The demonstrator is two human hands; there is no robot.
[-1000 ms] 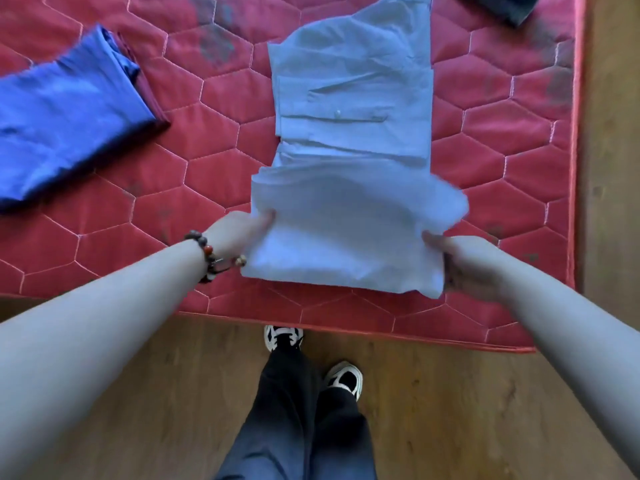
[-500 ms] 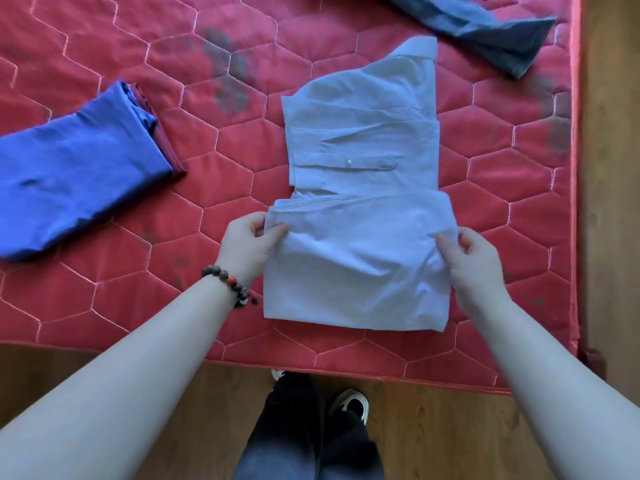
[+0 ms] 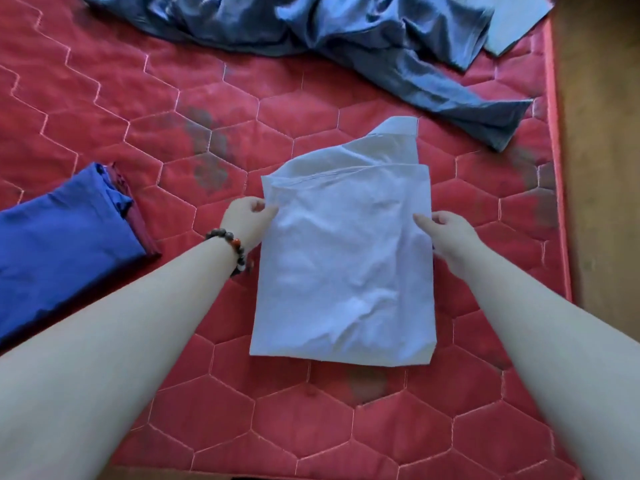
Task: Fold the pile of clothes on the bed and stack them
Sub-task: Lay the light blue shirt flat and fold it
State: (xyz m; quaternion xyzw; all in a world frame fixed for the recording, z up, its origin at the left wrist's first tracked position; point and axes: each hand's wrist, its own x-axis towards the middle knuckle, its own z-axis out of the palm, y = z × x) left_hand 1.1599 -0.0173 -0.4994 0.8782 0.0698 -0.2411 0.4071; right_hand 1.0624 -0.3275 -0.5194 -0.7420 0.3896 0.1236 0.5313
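Both hands, left hand (image 3: 246, 216) and right hand (image 3: 446, 230), pinch the side edges of a pale blue folded shirt (image 3: 346, 265) on the red quilted bed (image 3: 311, 410). A folded royal-blue garment (image 3: 59, 244) lies left; crumpled grey-blue clothes (image 3: 346, 32) await folding.

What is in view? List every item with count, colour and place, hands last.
shirt: 1, pale blue, folded, centre of the mattress.
blue stack: 1, royal blue over a dark red layer, folded, left edge.
unfolded clothes: a crumpled heap, count unclear, slate blue, far side.
mattress: 1, red, quilted in hexagons.
floor: wood, brown, right side.
bracelet: 1, dark beads, left wrist.
left hand: pinches the shirt's left edge.
right hand: holds the shirt's right edge.
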